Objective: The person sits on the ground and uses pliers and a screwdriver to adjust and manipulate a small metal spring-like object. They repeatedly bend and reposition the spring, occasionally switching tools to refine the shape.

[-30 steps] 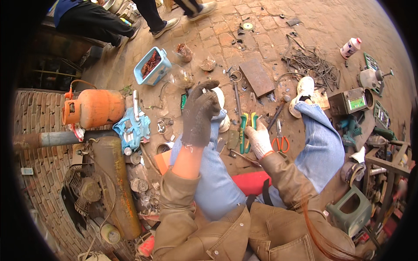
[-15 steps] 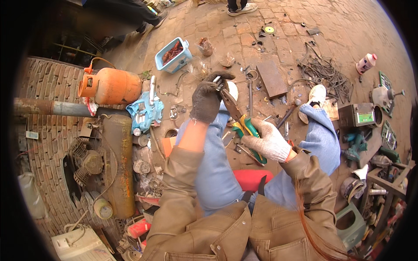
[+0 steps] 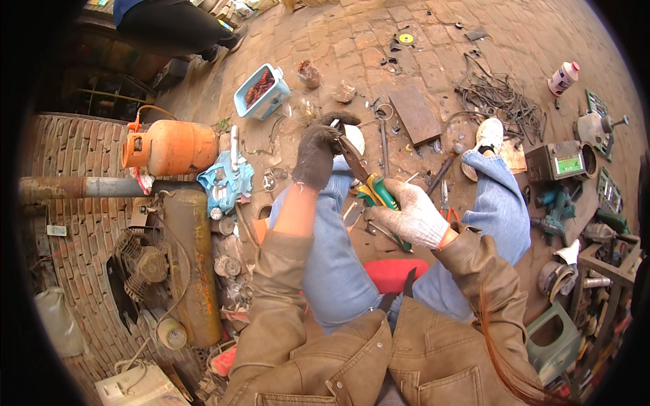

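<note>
My left hand [image 3: 315,157], in a dark glove, is closed around a small shiny metal piece [image 3: 334,124] that shows only in part between its fingers. My right hand [image 3: 418,218], in a whitish knit glove, grips the green-and-yellow handles of a pair of pliers [image 3: 380,191]. The dark jaws of the pliers point up and left, right against the left hand's fingers. Whether they bite on the metal piece is hidden by the glove. Both hands are held above the ground, between and in front of my knees.
A blue bucket [image 3: 277,95] stands ahead, with an orange gas cylinder [image 3: 181,147] and blue plastic bag [image 3: 223,181] at left. Beyond my hands lie a rusty metal plate [image 3: 414,115] and tangled cable [image 3: 511,108]. Power tools [image 3: 559,210] lie at right. Another person [image 3: 179,30] is at the upper left.
The view has shifted slightly. Less of the metal piece shows above my left fingers now. The shoe at the top has left the picture, and more of the person at the upper left shows.
</note>
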Available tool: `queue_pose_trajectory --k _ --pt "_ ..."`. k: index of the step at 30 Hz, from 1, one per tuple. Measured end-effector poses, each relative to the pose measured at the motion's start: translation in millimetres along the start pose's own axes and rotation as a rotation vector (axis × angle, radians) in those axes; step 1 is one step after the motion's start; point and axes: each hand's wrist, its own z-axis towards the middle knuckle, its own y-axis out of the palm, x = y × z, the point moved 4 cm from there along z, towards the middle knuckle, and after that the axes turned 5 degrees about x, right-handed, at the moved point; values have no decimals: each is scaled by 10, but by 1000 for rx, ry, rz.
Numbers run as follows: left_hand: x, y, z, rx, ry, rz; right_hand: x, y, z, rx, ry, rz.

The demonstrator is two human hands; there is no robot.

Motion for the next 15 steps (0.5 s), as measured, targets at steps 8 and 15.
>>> queue_pose_trajectory --k 8,15 --pt "-116 -91 78 19 -33 61 60 17 60 49 -94 -132" --pt "-172 -150 86 66 -81 54 40 -10 43 78 -32 -82"
